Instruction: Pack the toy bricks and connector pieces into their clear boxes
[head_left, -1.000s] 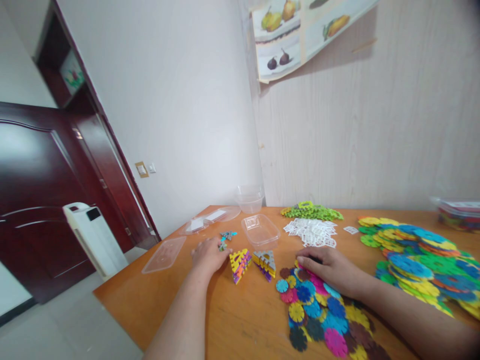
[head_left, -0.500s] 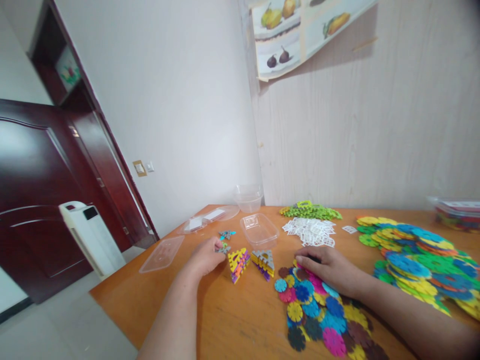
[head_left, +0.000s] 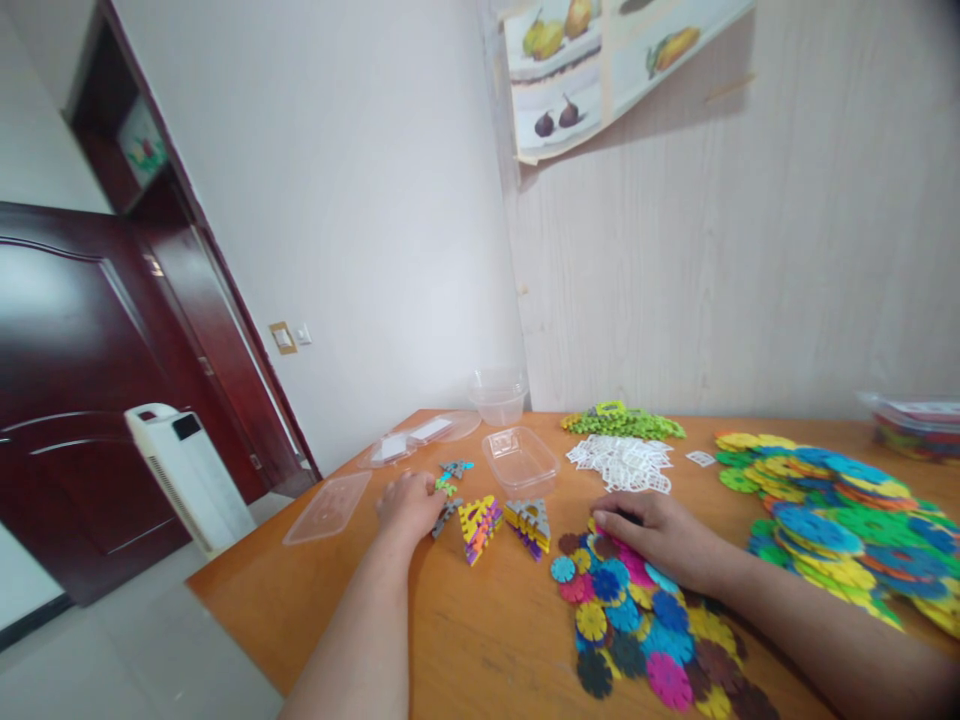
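Note:
My left hand (head_left: 411,508) is at the table's left side, its fingers bent and closed on a grey notched triangular piece (head_left: 448,516); the fingertips are partly hidden. Just beyond lie green (head_left: 446,488) and grey-blue pieces (head_left: 456,468). To its right stand two stacks of triangular interlocking pieces: a yellow, purple and orange stack (head_left: 478,527) and a grey, yellow and purple stack (head_left: 529,524). My right hand (head_left: 652,528) rests, loosely open, over the far edge of a pile of small notched discs (head_left: 630,620). I see nothing in it.
A clear rectangular tub (head_left: 520,460) and a round clear tub (head_left: 499,398) stand behind the stacks. Clear lids (head_left: 328,508) lie left. White pieces (head_left: 621,462), green pieces (head_left: 626,420) and large discs (head_left: 832,520) are farther back and right, near a filled box (head_left: 915,430).
My left hand has shifted slightly left, its fingers curling lower; the grey piece by the thumb has moved nearer and tilted. My right hand stays on the discs.

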